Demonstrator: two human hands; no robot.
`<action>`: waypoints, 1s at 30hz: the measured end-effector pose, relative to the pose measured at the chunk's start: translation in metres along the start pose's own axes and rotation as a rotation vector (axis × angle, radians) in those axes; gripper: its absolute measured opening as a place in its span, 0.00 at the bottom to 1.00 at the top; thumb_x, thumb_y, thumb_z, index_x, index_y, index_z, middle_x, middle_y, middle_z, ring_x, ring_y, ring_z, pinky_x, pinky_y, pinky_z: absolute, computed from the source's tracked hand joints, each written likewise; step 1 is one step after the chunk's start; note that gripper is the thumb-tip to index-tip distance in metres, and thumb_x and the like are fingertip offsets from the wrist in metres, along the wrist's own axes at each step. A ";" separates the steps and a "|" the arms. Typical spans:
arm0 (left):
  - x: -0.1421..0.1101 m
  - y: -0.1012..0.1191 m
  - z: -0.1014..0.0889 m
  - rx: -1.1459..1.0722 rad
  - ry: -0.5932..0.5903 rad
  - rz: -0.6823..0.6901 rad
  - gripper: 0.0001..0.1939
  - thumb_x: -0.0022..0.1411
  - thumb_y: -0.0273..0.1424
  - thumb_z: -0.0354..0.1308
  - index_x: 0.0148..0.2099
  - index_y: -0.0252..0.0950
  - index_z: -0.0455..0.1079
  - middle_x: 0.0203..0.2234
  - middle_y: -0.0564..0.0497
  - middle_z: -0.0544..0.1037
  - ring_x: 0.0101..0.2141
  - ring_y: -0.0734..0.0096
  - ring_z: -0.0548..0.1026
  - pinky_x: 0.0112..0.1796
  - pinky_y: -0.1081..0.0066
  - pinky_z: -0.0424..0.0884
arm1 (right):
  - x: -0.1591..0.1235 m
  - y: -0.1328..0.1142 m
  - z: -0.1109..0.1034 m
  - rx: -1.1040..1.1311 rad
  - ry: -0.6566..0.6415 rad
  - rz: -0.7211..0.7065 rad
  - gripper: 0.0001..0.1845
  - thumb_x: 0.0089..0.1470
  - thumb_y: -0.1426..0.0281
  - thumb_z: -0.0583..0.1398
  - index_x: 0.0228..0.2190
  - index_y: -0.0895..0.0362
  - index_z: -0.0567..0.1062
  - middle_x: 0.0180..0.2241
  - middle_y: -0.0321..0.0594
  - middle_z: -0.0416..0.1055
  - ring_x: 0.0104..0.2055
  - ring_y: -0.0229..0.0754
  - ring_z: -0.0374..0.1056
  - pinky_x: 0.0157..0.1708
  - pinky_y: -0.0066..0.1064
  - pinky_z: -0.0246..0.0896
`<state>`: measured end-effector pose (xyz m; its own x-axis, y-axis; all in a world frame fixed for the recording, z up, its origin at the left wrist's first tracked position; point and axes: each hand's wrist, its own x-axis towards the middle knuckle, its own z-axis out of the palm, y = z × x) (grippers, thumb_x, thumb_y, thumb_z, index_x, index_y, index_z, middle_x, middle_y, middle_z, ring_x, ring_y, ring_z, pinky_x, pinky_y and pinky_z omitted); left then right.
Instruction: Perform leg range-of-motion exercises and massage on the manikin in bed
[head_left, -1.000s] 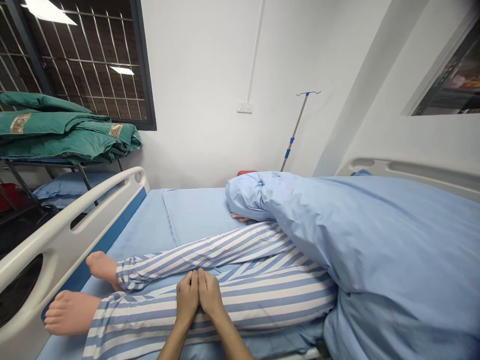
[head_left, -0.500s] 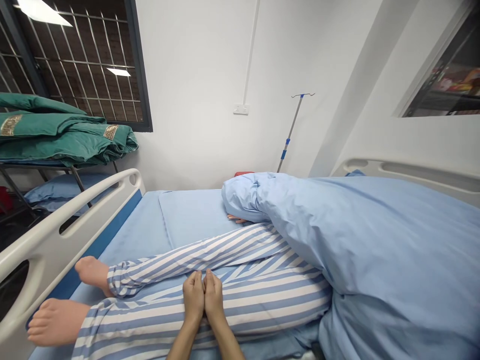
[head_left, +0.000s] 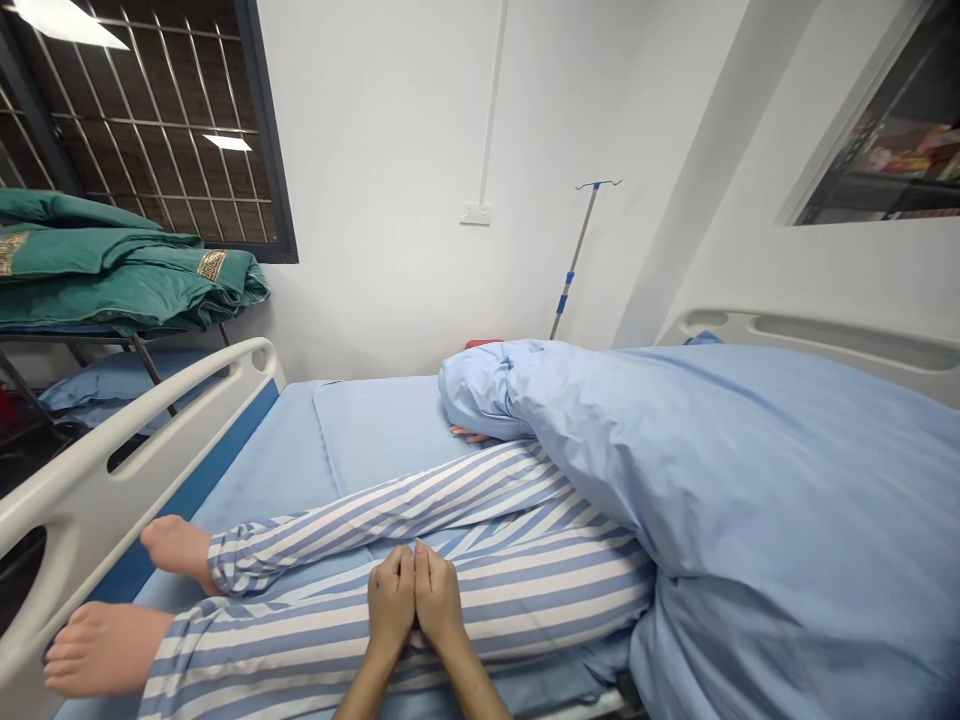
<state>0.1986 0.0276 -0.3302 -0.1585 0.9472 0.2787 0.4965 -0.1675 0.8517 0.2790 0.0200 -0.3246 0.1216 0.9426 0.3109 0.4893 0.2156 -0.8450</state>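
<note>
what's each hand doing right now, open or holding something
left hand: open, flat on the striped trouser leg, holding nothing
right hand: open, flat on the same leg, side against the left hand, holding nothing

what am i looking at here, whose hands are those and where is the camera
This is a view from a camera worn on a person's head, looking forward and down, so the two bare hands at the bottom are that person's own. The left hand and right hand lie side by side, holding nothing, on the striped pyjama trousers of a figure on a hospital bed, possibly a care manikin. A blue duvet covers its upper part. A white side rail runs along the left of the bed, an IV pole stands beyond it, and folded green quilts sit on a rack.
</note>
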 end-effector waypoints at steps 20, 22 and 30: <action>-0.004 0.017 0.030 -0.151 0.038 -0.084 0.19 0.58 0.42 0.45 0.21 0.37 0.60 0.14 0.54 0.67 0.20 0.73 0.62 0.26 0.73 0.56 | 0.011 0.002 -0.021 0.189 0.080 0.060 0.24 0.58 0.56 0.46 0.19 0.56 0.66 0.18 0.39 0.67 0.22 0.38 0.60 0.23 0.28 0.50; -0.004 0.016 0.032 -0.155 0.019 -0.054 0.18 0.59 0.41 0.45 0.22 0.37 0.61 0.16 0.53 0.69 0.21 0.73 0.63 0.26 0.73 0.56 | 0.012 0.000 -0.032 -0.026 0.049 -0.049 0.22 0.58 0.59 0.47 0.21 0.56 0.69 0.18 0.39 0.68 0.20 0.38 0.60 0.23 0.29 0.46; -0.007 0.023 0.038 -0.006 -0.050 -0.012 0.17 0.58 0.38 0.46 0.20 0.38 0.61 0.14 0.52 0.67 0.20 0.72 0.63 0.26 0.72 0.54 | 0.007 0.021 -0.041 -0.052 0.060 -0.084 0.23 0.61 0.64 0.43 0.22 0.57 0.70 0.19 0.41 0.69 0.23 0.39 0.63 0.25 0.29 0.46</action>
<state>0.2432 0.0274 -0.3293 -0.1218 0.9616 0.2458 0.4898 -0.1572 0.8575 0.3261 0.0207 -0.3224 0.1286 0.9045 0.4065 0.5435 0.2786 -0.7918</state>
